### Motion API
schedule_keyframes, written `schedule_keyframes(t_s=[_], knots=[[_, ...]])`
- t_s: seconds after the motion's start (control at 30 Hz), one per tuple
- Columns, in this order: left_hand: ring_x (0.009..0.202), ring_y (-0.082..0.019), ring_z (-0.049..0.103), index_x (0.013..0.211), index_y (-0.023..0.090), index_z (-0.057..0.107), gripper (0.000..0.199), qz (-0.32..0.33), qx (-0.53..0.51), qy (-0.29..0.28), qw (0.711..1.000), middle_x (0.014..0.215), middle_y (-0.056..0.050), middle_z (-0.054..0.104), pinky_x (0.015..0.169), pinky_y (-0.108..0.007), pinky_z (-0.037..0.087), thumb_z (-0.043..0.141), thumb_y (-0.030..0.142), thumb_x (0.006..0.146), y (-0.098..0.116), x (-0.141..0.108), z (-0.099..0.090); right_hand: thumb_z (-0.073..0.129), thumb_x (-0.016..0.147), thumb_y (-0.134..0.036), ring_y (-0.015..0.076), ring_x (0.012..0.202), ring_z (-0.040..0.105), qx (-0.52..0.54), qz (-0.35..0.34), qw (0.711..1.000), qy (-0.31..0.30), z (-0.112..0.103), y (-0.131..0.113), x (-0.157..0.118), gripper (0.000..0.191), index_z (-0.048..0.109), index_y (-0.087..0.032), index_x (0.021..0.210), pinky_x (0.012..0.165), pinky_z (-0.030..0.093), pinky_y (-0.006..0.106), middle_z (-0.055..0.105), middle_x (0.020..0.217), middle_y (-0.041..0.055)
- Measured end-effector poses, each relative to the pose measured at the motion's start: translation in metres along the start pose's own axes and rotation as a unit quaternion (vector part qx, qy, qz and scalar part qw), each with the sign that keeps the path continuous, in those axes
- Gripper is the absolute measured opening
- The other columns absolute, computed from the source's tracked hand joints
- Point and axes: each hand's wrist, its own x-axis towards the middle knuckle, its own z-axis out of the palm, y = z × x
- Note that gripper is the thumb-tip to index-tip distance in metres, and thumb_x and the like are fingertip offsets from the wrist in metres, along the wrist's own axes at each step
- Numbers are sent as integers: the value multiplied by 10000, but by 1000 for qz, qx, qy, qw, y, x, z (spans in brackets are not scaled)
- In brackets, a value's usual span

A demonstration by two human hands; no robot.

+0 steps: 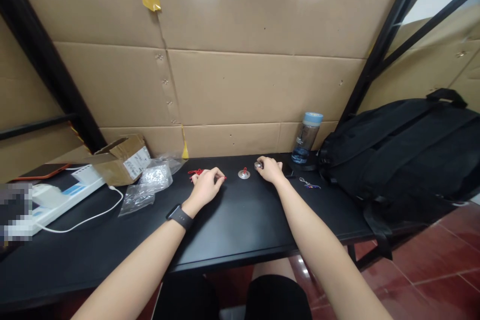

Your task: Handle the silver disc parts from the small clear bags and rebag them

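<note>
My left hand (207, 184) is closed in a pinch on a red cord (195, 172). Loose loops of the cord lie behind the fingers, and a short red end shows at the fingertips. Between my hands, a small round metal disc (244, 174), like a finger cymbal, lies on the black table with a red knot standing up at its centre. My right hand (270, 169) grips a second small metal disc (258, 165) at its edge; the fingers hide part of it. Beyond that wrist lies a dark flat object (288, 170), partly covered.
At left are a white power strip (62, 203) with a cable, an open cardboard box (125, 160) and clear plastic bags (155, 177). To the right stand a water bottle (305, 139) and a black backpack (408, 155). A small keychain (309, 184) lies nearby. Cardboard walls the back.
</note>
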Motion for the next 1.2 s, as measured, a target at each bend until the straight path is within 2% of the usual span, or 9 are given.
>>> schedule_keyframes(t_s=[0.13, 0.2, 0.33, 0.43, 0.5, 0.73, 0.97, 1.1, 1.2], knots=[[1004, -245, 666, 849, 256, 715, 130, -12, -62, 24, 998, 989, -11, 775, 925, -406, 389, 630, 351, 874, 3, 0, -7, 698, 808, -249, 302, 1132, 608, 66, 4, 997, 33, -1, 1, 1, 340, 674, -259, 1147, 938, 392, 474, 719, 1174, 93], [1003, -244, 685, 822, 261, 729, 127, -17, -106, 40, 993, 992, -2, 780, 946, -410, 419, 665, 368, 844, 3, 1, -8, 719, 759, -198, 270, 1101, 630, 157, -40, 985, 55, -2, -3, -1, 387, 667, -243, 1139, 931, 426, 440, 717, 1181, 87], [933, -228, 729, 872, 245, 751, 165, -26, -230, 48, 972, 957, -24, 791, 938, -381, 498, 732, 385, 788, 0, 3, -7, 761, 719, -209, 205, 1000, 687, 373, -166, 913, 13, -5, -29, -17, 465, 641, -219, 1168, 835, 489, 332, 720, 1170, 77], [906, -224, 740, 926, 229, 774, 206, -25, -271, 47, 961, 953, -42, 795, 910, -359, 536, 736, 380, 791, -1, 4, -7, 788, 732, -259, 214, 1041, 691, 457, -214, 863, -29, -5, -55, -33, 466, 643, -229, 1173, 811, 504, 319, 712, 1202, 83], [920, -224, 733, 920, 233, 783, 198, -13, -267, 52, 962, 958, -39, 793, 903, -352, 540, 715, 386, 815, -1, 4, -6, 814, 724, -269, 220, 1047, 697, 483, -224, 846, -42, -4, -70, -42, 461, 653, -229, 1154, 828, 510, 328, 719, 1191, 83], [986, -211, 671, 862, 227, 770, 180, 44, -209, 95, 972, 1006, -49, 728, 940, -353, 496, 677, 382, 856, -3, 5, -3, 850, 713, -308, 232, 1038, 719, 522, -210, 826, -42, 6, -85, -49, 462, 681, -227, 1135, 839, 524, 341, 750, 1131, 85], [987, -208, 626, 863, 253, 776, 113, 38, -120, 119, 985, 1018, -29, 680, 914, -372, 441, 682, 317, 862, 5, -1, -8, 876, 667, -369, 239, 997, 732, 521, -184, 832, -37, 13, -85, -48, 403, 705, -216, 998, 843, 561, 364, 754, 1134, 93], [1056, -242, 591, 836, 251, 771, 113, 39, -57, 131, 989, 1033, -43, 679, 904, -409, 384, 666, 278, 871, 15, -5, -10, 888, 633, -416, 237, 911, 746, 545, -158, 821, -56, 17, -85, -46, 430, 700, -199, 952, 829, 589, 379, 764, 1059, 90], [1095, -263, 566, 846, 258, 771, 126, 33, -26, 131, 991, 1076, -56, 679, 901, -427, 344, 658, 298, 885, 19, -6, -11, 817, 728, -478, 223, 868, 739, 529, -155, 832, -69, 16, -82, -45, 370, 705, -195, 937, 806, 588, 360, 764, 989, 70]])
